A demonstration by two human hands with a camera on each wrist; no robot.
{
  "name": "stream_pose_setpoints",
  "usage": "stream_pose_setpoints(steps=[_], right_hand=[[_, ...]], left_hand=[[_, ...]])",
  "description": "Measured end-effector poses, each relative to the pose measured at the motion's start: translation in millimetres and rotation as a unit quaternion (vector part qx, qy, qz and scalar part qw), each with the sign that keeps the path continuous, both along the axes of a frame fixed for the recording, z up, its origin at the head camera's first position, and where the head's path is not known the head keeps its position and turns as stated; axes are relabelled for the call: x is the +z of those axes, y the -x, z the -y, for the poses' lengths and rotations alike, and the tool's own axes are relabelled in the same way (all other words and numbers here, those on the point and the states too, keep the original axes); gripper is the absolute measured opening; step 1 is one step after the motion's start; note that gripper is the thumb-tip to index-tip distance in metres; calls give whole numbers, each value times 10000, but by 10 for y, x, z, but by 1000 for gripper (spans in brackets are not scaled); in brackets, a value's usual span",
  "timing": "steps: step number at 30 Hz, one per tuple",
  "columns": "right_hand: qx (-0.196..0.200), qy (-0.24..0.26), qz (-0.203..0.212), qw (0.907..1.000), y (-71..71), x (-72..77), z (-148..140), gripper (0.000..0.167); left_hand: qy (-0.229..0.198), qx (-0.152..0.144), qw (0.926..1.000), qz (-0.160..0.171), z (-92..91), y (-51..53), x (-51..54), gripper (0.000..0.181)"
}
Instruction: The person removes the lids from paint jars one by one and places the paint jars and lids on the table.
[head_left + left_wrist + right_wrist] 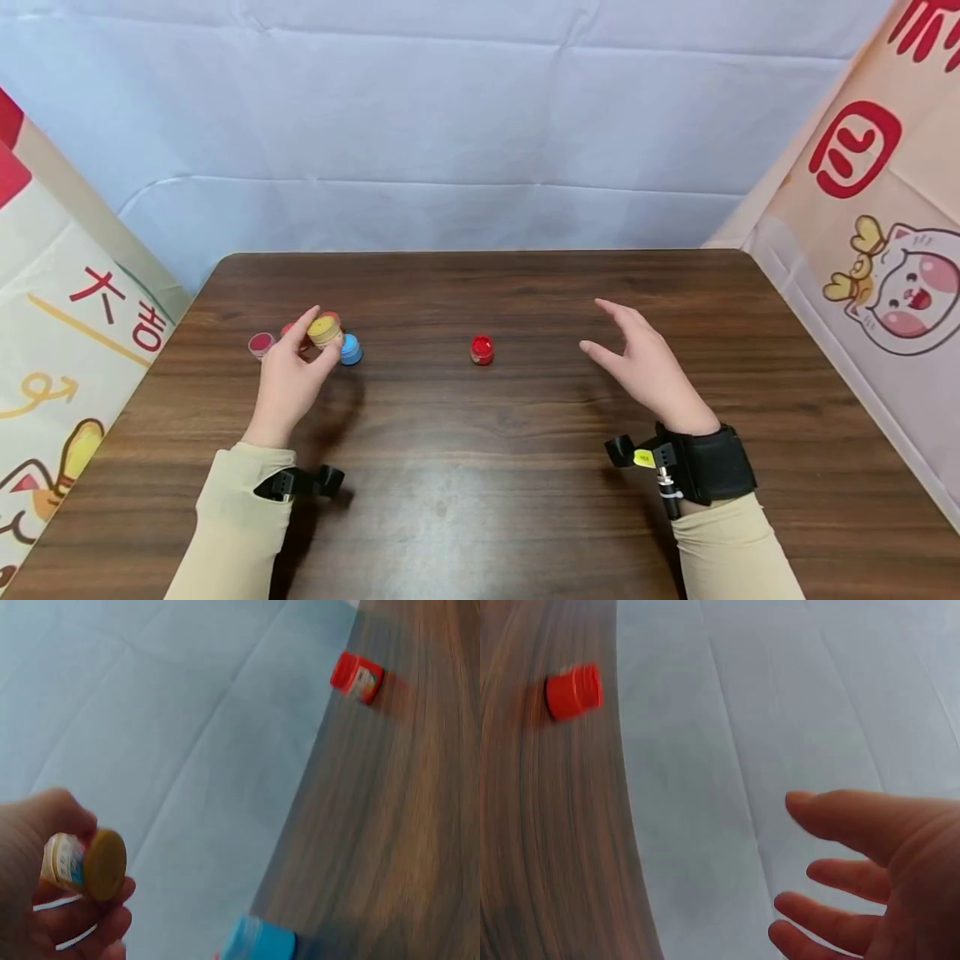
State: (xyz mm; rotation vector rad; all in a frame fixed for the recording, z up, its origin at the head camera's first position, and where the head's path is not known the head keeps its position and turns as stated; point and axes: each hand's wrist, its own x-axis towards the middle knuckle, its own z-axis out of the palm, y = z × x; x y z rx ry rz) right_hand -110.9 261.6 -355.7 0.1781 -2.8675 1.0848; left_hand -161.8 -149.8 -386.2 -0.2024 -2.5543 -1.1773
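Observation:
Between thumb and fingers, my left hand (288,383) pinches a small paint jar with a yellow lid (324,329), held above the table. In the left wrist view the yellow-lidded jar (105,864) shows a printed label. Just beyond that hand stand a blue jar (351,350), a dark red jar (261,344) and red-lidded ones partly hidden by the fingers. A single red jar (482,349) stands upright near the middle of the table. My right hand (648,362) hovers to the right of the red jar, fingers extended and apart, holding nothing.
The brown wood-grain table (450,467) ends at a far edge before a pale cloth backdrop (450,108). Printed cloths with cartoon figures hang at the left and right sides. Both wrists wear black camera straps.

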Motion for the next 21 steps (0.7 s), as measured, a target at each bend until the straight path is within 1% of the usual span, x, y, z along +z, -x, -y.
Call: stream_pose_setpoints(steps=[3, 7, 10, 13, 15, 19, 21], right_hand=[[192, 184, -431, 9987, -11, 12, 120, 55], [329, 420, -1109, 9924, -61, 40, 262, 44], [462, 547, -1349, 9883, -109, 65, 356, 41], [637, 609, -1356, 9868, -148, 88, 449, 41], [742, 579, -1320, 9868, -176, 97, 511, 41], [1117, 505, -1290, 9840, -236, 87, 662, 40], [1375, 470, -1248, 9815, -266, 62, 744, 42]], left_hand=[[22, -460, 9989, -45, -114, -63, 31, 62], [77, -1106, 9938, -8, -348, -148, 10, 70], [341, -1461, 9886, 112, -537, -222, -4, 75], [424, -1684, 9847, 105, -690, -294, 0, 78], [346, -1775, 9835, 37, -773, -341, 7, 77], [63, -1867, 9817, -357, -926, -433, 1, 63], [42, -1912, 9800, -552, -1000, -482, -15, 54]])
